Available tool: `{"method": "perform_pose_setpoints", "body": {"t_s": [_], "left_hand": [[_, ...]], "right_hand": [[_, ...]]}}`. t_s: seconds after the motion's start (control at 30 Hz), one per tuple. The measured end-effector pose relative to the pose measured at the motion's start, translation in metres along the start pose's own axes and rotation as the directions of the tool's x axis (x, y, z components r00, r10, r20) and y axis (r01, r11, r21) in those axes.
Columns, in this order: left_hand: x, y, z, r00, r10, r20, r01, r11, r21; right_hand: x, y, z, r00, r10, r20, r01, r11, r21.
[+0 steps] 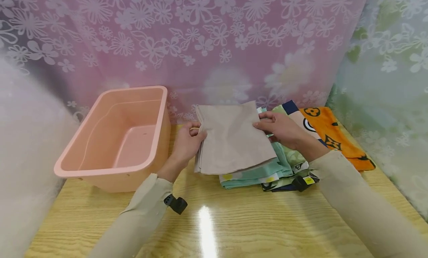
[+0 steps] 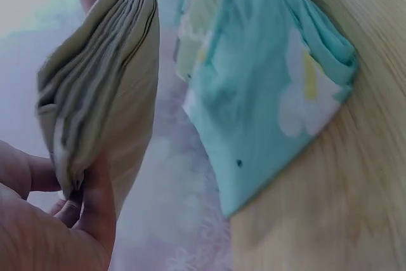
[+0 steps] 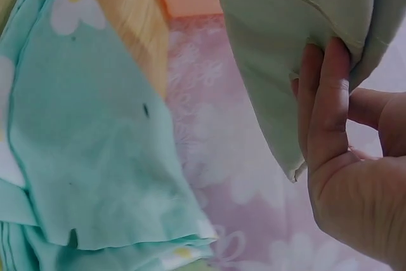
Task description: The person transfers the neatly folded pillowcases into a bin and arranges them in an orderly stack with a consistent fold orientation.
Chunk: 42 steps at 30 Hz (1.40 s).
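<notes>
A folded beige cloth (image 1: 234, 139) with several layers is held up between both hands. My left hand (image 1: 187, 141) pinches its left edge, thumb on the near face and fingers behind. At the opposite edge, my right hand (image 1: 284, 130) grips the cloth between thumb and fingers. In the left wrist view, stacked folds of the beige cloth (image 2: 95, 87) show edge-on above the fingertips. Beneath and behind it lies a folded teal cloth (image 3: 95, 138) with white and yellow flower shapes, partly hidden in the head view.
To the left a pink plastic tub (image 1: 158, 150) stands on the wooden table (image 1: 234, 221). On the right lie a light green patterned cloth (image 1: 291, 154) and an orange cloth (image 1: 337, 135) with black motifs. A pink floral curtain (image 1: 214, 65) hangs behind the table.
</notes>
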<state>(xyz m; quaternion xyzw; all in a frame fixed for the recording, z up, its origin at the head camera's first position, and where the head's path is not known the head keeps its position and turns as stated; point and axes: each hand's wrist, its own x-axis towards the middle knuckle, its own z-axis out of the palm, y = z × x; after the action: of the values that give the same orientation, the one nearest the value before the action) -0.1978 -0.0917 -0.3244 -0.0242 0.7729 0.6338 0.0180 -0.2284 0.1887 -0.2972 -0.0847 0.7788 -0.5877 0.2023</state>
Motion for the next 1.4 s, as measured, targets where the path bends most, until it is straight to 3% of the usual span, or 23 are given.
{"method": "perform_pose_setpoints", "body": {"t_s": [0.27,0.43,0.63,0.9,1.17,1.4], "left_hand": [[-0.016,0.025,-0.008,1.000,0.016,0.022,-0.015,0.997,-0.079],[-0.025,0.045,-0.019,0.997,0.002,0.081,0.004,0.997,-0.073],[-0.026,0.071,-0.045,0.992,-0.026,0.120,0.023,0.999,0.032],[-0.023,0.089,-0.073,0.990,-0.028,0.140,0.001,0.982,0.190],[-0.014,0.096,-0.099,0.988,0.001,0.157,-0.043,0.962,0.269],[-0.003,0.097,-0.121,0.985,-0.045,0.167,-0.021,0.927,0.374]], "right_hand": [[-0.015,-0.020,0.003,0.998,-0.051,0.030,0.049,0.997,0.063],[-0.020,-0.032,0.005,0.997,-0.069,0.019,0.068,0.994,0.089],[-0.023,-0.051,0.010,0.997,-0.072,0.022,0.069,0.989,0.130],[-0.014,-0.071,0.029,0.995,-0.097,0.033,0.092,0.987,0.134],[-0.002,-0.085,0.048,0.992,-0.123,0.033,0.117,0.981,0.158],[0.013,-0.095,0.068,0.991,-0.128,0.023,0.124,0.982,0.145]]}}
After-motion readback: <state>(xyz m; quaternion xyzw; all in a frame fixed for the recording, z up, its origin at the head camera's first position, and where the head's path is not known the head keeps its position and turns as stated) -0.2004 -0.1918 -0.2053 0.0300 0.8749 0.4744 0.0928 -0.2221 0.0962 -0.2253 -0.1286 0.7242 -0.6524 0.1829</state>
